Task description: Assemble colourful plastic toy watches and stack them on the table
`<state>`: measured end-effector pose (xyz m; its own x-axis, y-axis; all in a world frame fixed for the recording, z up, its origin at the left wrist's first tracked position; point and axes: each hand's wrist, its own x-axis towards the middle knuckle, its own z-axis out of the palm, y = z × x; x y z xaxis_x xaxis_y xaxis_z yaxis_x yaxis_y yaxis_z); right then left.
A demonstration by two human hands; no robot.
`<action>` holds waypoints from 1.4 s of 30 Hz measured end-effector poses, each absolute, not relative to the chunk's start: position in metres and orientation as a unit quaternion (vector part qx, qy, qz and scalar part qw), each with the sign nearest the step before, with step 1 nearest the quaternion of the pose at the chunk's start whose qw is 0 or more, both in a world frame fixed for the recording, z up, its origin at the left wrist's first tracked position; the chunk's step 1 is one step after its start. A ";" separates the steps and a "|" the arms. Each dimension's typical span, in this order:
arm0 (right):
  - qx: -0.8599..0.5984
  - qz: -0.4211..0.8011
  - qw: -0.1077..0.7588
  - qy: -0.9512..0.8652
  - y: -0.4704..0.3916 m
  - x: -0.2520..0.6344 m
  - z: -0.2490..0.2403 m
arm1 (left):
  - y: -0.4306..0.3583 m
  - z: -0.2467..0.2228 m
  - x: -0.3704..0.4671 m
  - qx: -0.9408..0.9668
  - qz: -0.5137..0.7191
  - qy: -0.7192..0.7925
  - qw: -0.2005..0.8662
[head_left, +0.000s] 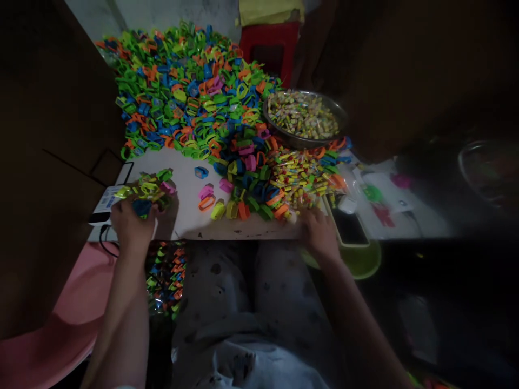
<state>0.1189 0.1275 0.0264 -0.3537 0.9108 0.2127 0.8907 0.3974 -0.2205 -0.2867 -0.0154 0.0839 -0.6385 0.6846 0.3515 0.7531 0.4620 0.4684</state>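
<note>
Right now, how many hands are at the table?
2. The left hand is at the small pile; the right hand is at the table's front edge, beside the phone. Dark areas may hide others.

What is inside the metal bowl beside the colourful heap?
The metal bowl holds many small pieces, mostly pale and yellow. Only the top layer shows; the pieces hide the bowl's bottom and anything deeper down.

Over beyond the table (188, 221) there's a red stool (288, 48) with something yellow (270, 12) draped on top. A dark-screened phone (352, 228) lies near the front edge, a small white case (347, 204) at its upper end. Below sit a green basin (367, 262) and, at left, a curved pink surface (77, 297).
</note>
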 end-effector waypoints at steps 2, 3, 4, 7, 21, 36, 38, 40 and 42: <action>-0.541 0.037 0.133 -0.830 0.134 0.118 0.024 | -0.008 0.084 -0.286 -0.392 -0.285 -0.866 0.124; -0.539 0.038 0.131 -0.831 0.136 0.115 0.023 | -0.002 0.081 -0.277 -0.403 -0.285 -0.858 0.138; -0.538 0.037 0.134 -0.831 0.137 0.112 0.022 | 0.004 0.077 -0.263 -0.438 -0.288 -0.841 0.129; -0.533 0.029 0.161 -0.830 0.139 0.105 0.022 | 0.023 0.060 -0.212 -0.551 -0.280 -0.785 0.053; -0.360 0.316 0.427 -0.767 0.061 0.083 0.054 | 0.007 0.056 -0.154 -0.425 -0.493 -0.679 -0.339; -0.347 0.391 0.407 -0.749 0.025 0.052 0.083 | -0.039 0.095 -0.109 -0.522 -0.485 -0.565 -0.416; -0.344 0.376 0.420 -0.751 0.023 0.053 0.085 | -0.040 0.095 -0.108 -0.516 -0.483 -0.565 -0.426; -0.346 0.366 0.433 -0.747 0.023 0.053 0.086 | -0.041 0.096 -0.106 -0.513 -0.485 -0.563 -0.429; -0.339 0.358 0.436 -0.753 0.023 0.053 0.087 | -0.041 0.096 -0.106 -0.502 -0.492 -0.562 -0.436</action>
<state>0.0532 0.0232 0.0866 -0.3888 0.8230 0.4141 0.1991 0.5139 -0.8344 -0.1056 -0.0412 0.0960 -0.1164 0.9932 0.0040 0.1359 0.0119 0.9906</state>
